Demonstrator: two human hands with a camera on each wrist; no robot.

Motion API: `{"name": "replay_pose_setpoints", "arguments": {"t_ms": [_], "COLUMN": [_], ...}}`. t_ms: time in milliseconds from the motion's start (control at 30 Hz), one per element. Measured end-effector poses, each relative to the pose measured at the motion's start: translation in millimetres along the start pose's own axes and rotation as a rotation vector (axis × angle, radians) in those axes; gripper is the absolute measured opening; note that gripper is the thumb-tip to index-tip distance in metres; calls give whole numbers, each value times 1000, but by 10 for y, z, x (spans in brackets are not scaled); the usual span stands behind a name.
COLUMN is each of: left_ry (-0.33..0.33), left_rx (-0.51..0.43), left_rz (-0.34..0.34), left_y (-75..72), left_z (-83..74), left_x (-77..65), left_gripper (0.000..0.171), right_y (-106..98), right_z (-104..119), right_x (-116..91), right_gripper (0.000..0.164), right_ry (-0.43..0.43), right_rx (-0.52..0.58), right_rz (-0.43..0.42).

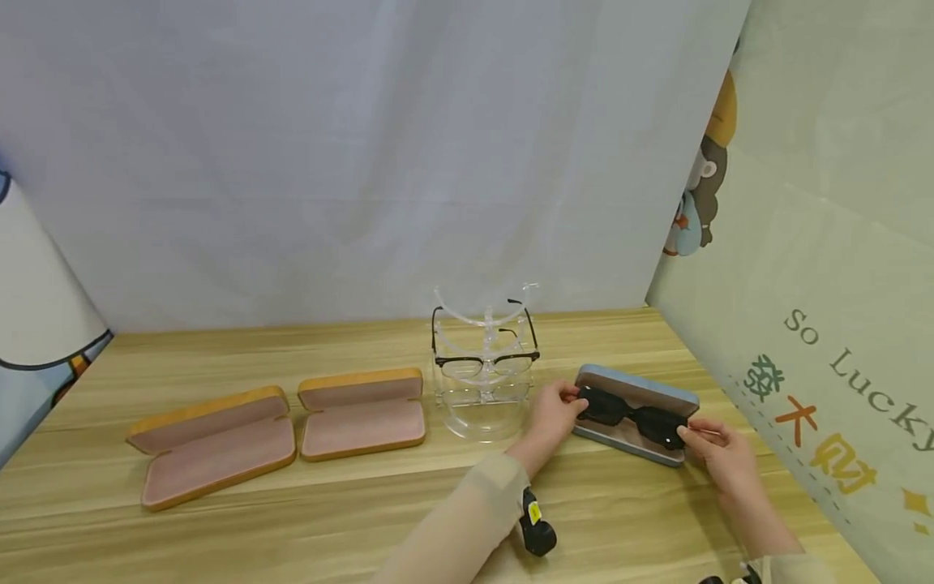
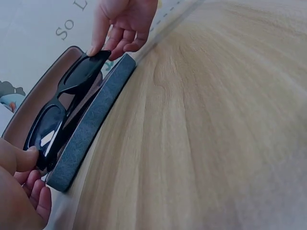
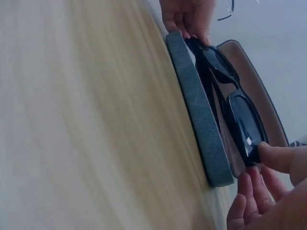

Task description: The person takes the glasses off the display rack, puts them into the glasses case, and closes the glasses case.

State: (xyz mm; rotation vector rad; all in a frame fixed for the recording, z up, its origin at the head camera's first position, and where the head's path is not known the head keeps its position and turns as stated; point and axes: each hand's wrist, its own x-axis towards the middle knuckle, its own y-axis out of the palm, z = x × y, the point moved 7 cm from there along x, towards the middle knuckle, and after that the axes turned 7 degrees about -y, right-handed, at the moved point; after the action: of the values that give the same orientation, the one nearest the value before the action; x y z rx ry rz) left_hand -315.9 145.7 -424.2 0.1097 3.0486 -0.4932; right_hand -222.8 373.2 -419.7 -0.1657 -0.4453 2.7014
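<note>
Black sunglasses [image 1: 631, 415] lie partly within an open blue-grey glasses case [image 1: 629, 457] with a pinkish lining. My left hand [image 1: 553, 412] pinches their left end, thumb on the lens edge in the left wrist view. At the opposite end, my right hand [image 1: 718, 454] pinches the frame between thumb and fingers. In the right wrist view the folded temples of the sunglasses [image 3: 247, 127] sit down inside the case [image 3: 199, 115]. Left of my left hand stands a clear display stand [image 1: 487, 426] bearing dark-rimmed eyeglasses [image 1: 487, 359] and a thin-rimmed pair [image 1: 485, 396] lower down.
Two orange cases with pink linings stand open on the wood-grain table [image 1: 350, 519]: one case [image 1: 362, 414] near the stand, another case [image 1: 219, 446] farther left. A pale curtain [image 1: 350, 162] backs the table, and a printed green sheet [image 1: 824, 284] borders its right side.
</note>
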Motion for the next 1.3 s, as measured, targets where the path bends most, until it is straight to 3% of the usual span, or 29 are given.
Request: {"name": "replay_pose_setpoints", "arguments": {"t_ms": [167, 400, 533, 667, 800, 900, 1067, 1300], "left_ry": [-26, -23, -26, -75, -148, -178, -156, -113], "left_rx": [57, 98, 125, 71, 28, 16, -21, -16], "left_rz": [-35, -30, -12, 37, 116, 172, 180, 139], "left_y": [-31, -46, -51, -59, -48, -1, 23, -28], "left_z": [25, 10, -8, -33, -64, -72, -91, -141], "left_x": [0, -16, -41, -46, -31, -18, -5, -37], "left_gripper": [15, 16, 23, 38, 50, 51, 45, 39], "right_y": [13, 36, 47, 43, 33, 27, 16, 88], "right_z": [-53, -42, -23, -75, -170, -246, -269, -13], "right_x": [13, 38, 49, 117, 259, 367, 404, 137], "right_gripper": [9, 48, 51, 59, 87, 101, 96, 90], "right_ry": [30, 37, 55, 137, 227, 261, 295, 208], "right_rx": [-41, -176, -128, 55, 168, 130, 91, 125], "right_rz": [-50, -47, 3, 66, 154, 204, 203, 281]}}
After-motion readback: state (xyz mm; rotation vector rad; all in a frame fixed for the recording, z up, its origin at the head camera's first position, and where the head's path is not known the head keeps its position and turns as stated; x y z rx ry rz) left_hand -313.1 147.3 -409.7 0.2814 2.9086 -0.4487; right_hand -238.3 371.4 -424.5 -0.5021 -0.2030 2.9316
